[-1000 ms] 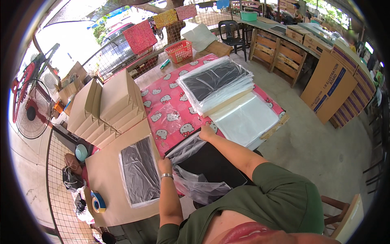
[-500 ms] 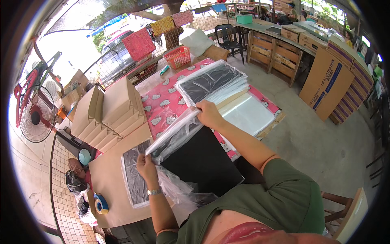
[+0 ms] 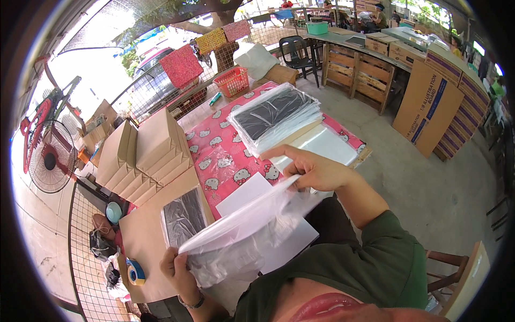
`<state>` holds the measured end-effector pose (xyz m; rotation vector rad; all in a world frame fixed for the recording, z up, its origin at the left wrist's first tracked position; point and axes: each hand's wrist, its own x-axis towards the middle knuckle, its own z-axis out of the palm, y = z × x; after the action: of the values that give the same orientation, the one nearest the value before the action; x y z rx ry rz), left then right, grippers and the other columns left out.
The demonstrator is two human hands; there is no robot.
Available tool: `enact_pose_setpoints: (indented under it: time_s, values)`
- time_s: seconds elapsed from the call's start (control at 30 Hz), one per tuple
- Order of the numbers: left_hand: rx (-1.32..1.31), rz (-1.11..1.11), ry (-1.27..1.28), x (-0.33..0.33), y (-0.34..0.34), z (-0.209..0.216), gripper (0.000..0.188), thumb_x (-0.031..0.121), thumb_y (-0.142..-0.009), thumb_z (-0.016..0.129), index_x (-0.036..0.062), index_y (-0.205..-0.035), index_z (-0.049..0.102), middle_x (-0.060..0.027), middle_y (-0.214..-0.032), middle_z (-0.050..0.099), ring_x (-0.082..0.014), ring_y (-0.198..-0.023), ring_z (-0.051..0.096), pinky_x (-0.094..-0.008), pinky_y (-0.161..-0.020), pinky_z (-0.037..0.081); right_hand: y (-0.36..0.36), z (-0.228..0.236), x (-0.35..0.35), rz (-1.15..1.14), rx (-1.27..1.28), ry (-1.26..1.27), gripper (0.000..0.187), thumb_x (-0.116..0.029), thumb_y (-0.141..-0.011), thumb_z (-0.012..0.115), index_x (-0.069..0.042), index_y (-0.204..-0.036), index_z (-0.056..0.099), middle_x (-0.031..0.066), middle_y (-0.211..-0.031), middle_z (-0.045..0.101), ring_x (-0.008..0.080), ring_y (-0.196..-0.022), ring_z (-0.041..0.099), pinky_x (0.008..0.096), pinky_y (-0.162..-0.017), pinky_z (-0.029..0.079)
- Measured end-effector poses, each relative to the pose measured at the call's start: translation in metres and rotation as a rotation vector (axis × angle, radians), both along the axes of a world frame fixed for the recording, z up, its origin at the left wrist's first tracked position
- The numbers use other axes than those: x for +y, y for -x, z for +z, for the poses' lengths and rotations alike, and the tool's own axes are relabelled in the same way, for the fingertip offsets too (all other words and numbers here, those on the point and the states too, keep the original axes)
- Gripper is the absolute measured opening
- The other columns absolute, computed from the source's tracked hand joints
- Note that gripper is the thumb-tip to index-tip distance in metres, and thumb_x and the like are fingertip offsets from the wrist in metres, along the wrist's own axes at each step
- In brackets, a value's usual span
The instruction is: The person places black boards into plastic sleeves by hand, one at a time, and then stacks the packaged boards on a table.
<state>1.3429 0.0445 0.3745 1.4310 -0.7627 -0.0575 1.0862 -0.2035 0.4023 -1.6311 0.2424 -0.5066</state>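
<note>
A clear plastic bag (image 3: 241,231) stretches between my two hands in front of my body. My left hand (image 3: 182,273) pinches its near left corner. My right hand (image 3: 319,170) grips the other end between thumb and fingers, with the index finger pointing out. White board (image 3: 244,194) shows past the bag's far edge and again under its right side. Something dark shows dimly through the plastic near my left hand; I cannot tell what. A plastic-wrapped black board (image 3: 183,217) lies just beyond the left hand. Beyond my right hand sits a stack of wrapped black boards (image 3: 276,112).
Folded brown cardboard pieces (image 3: 155,145) are stacked at the left of the pink patterned table cover (image 3: 214,142). A blue tape roll (image 3: 135,272) lies on brown board (image 3: 147,236). Clear plastic sheets (image 3: 324,145) lie right of the wrapped stack. A red basket (image 3: 232,81) stands behind.
Both hands have come nearer my body, drawing the plastic with them. The large black board face that lay uncovered beneath my hands no longer shows; white board shows there instead.
</note>
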Motion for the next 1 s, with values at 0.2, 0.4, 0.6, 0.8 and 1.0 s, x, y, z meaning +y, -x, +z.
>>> enact_pose_setpoints:
  time_s: [0.2, 0.4, 0.6, 0.8, 1.0]
  values:
    - [0.308, -0.417, -0.367, 0.041, -0.024, 0.003, 0.015, 0.003, -0.071, 0.062, -0.0015, -0.059, 0.055, 0.0019, -0.052, 0.046, -0.0068, -0.046, 0.037, -0.0238, -0.045, 0.028, 0.022, -0.020, 0.008, 0.224, -0.112, -0.334, 0.071, -0.001, -0.076, 0.067, -0.007, -0.137, 0.031, 0.0035, -0.075, 0.057, 0.0084, -0.065, 0.056, 0.0206, -0.060, 0.043]
    - [0.523, -0.929, -0.366, 0.051, -0.046, -0.021, 0.017, 0.000, -0.059, 0.073, -0.0074, -0.067, 0.060, -0.0093, -0.063, 0.061, -0.0125, -0.052, 0.053, -0.0232, -0.050, 0.038, 0.026, -0.056, 0.002, 0.549, -0.142, -0.336, 0.065, 0.000, -0.076, 0.068, 0.000, -0.133, 0.036, 0.0067, -0.081, 0.061, 0.0083, -0.073, 0.058, 0.0209, -0.064, 0.042]
    - [0.569, -0.858, -0.536, 0.047, -0.060, -0.057, 0.017, 0.005, -0.063, 0.074, -0.0037, -0.069, 0.060, -0.0028, -0.062, 0.059, -0.0081, -0.053, 0.051, -0.0214, -0.048, 0.034, 0.023, -0.079, -0.008, 0.567, -0.065, -0.363, 0.060, 0.002, -0.076, 0.067, 0.002, -0.129, 0.039, 0.0083, -0.087, 0.059, 0.0084, -0.071, 0.057, 0.0194, -0.061, 0.042]
    - [0.628, -0.828, -0.615, 0.023, -0.065, -0.092, 0.013, 0.008, -0.069, 0.070, 0.0020, -0.070, 0.059, 0.0016, -0.060, 0.056, -0.0049, -0.050, 0.044, -0.0193, -0.047, 0.030, 0.004, -0.150, -0.027, 0.469, 0.047, -0.572, 0.055, 0.001, -0.076, 0.065, -0.002, -0.127, 0.043, 0.0010, -0.083, 0.055, 0.0050, -0.074, 0.054, 0.0186, -0.064, 0.042]
    - [0.730, -0.769, -0.726, 0.004, -0.091, -0.176, 0.009, 0.012, -0.077, 0.066, 0.0055, -0.075, 0.060, 0.0042, -0.060, 0.053, -0.0039, -0.047, 0.042, -0.0185, -0.045, 0.029, -0.014, -0.216, -0.037, 0.339, 0.094, -0.804, 0.050, -0.001, -0.080, 0.062, -0.004, -0.126, 0.044, 0.0009, -0.085, 0.056, 0.0059, -0.076, 0.054, 0.0187, -0.066, 0.044]
